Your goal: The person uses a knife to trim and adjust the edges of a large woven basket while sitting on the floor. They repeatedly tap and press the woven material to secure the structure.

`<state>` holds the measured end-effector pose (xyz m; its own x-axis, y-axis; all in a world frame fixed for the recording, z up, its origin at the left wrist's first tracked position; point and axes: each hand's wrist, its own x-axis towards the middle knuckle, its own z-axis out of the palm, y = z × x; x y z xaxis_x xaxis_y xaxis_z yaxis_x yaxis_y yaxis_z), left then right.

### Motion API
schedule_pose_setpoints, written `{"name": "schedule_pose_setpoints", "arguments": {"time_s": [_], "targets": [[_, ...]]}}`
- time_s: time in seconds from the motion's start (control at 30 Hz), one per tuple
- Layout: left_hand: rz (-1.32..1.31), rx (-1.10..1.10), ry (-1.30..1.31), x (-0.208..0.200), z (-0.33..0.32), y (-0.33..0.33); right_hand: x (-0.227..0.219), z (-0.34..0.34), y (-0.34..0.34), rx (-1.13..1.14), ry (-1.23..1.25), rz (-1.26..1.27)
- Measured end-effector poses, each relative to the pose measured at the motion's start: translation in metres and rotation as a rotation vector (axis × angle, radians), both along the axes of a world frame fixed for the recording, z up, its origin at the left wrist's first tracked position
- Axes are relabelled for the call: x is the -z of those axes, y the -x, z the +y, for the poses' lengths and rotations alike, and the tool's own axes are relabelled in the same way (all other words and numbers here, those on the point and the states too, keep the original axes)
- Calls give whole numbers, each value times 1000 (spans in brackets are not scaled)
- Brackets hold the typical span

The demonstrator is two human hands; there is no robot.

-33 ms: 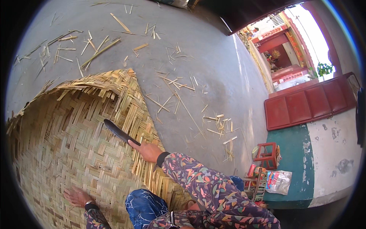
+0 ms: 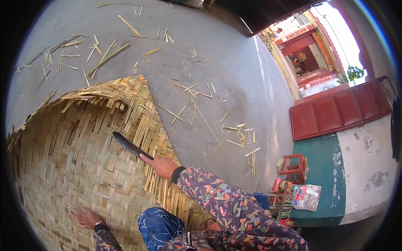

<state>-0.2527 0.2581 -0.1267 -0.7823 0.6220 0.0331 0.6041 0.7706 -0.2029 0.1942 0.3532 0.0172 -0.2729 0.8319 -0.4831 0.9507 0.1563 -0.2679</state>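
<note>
A large woven bamboo mat (image 2: 83,167) spreads across the lower left, its far edge curling up with loose strip ends. My right hand (image 2: 164,166) is closed around a long, dark-bladed knife (image 2: 127,144). The blade points up and left over the mat, near its folded right border; the handle is hidden in my grip. Farther left and nearer to me, my left hand (image 2: 86,217) lies flat on the weave with fingers stretched out. My knees in blue patterned trousers (image 2: 161,226) are at the mat's near right edge.
Cut bamboo strips (image 2: 109,56) and smaller scraps (image 2: 240,134) litter the grey floor (image 2: 234,83). On the right are a dark red padded panel (image 2: 340,111), a small red stool (image 2: 292,168), a slatted wooden frame (image 2: 285,201) and a white bag (image 2: 307,197) by the green-and-white wall.
</note>
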Motion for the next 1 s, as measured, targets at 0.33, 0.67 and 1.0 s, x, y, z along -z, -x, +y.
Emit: {"name": "schedule_pose_setpoints", "arguments": {"time_s": [0.33,0.67,1.0], "targets": [[121,21,232,-10,3,-12,-2,-4,-1,45,1,4],[106,4,192,-17,0,-19,-6,-5,-6,64,5,-18],[170,19,248,-28,2,-29,-2,-6,-3,42,21,-79]]}}
